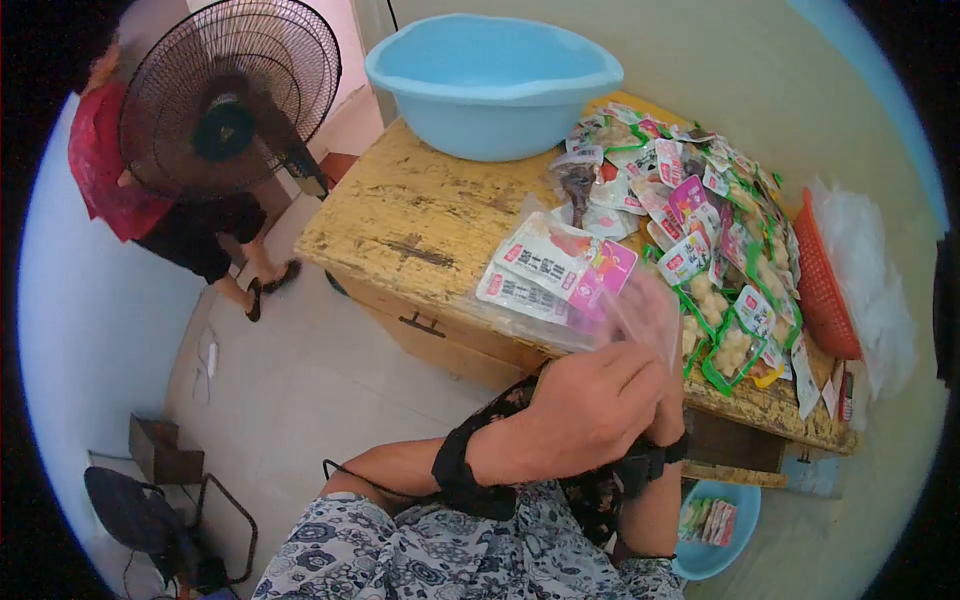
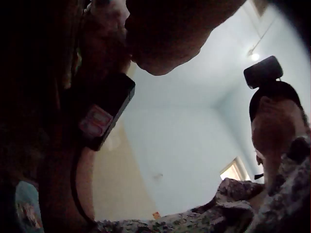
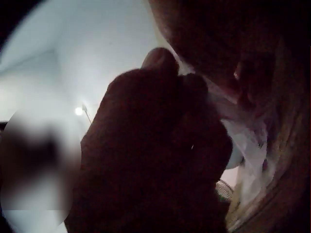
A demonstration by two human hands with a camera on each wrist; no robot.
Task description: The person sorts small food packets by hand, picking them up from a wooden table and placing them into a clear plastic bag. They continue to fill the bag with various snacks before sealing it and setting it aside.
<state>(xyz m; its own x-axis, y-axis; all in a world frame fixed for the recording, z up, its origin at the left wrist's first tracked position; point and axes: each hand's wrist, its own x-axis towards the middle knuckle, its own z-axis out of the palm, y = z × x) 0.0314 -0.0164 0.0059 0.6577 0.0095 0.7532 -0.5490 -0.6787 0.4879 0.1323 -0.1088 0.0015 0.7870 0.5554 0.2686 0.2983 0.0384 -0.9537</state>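
Observation:
A clear plastic bag [image 1: 560, 332] lies at the table's front edge, with flat white-and-pink food packets [image 1: 560, 262] inside. My left hand [image 1: 585, 405] has its fingers curled and pinches the gathered end of the bag. Close behind it, my right hand [image 1: 655, 315] grips the same end, partly covered by clear film and by the left hand. In the right wrist view, the crumpled film [image 3: 250, 148] hangs beside the dark hands. The left wrist view shows mostly my right forearm with a black device [image 2: 109, 111] strapped on.
Heaped snack packets [image 1: 720, 230] cover the right side of the worn yellow table [image 1: 400, 220]. Behind is a large blue basin [image 1: 490, 120]; at right, a red basket [image 1: 825, 285] and white plastic bags [image 1: 870, 275]. A smaller basin [image 1: 745, 555] stands below. Someone in red [image 1: 110, 170] is behind a fan [image 1: 230, 100].

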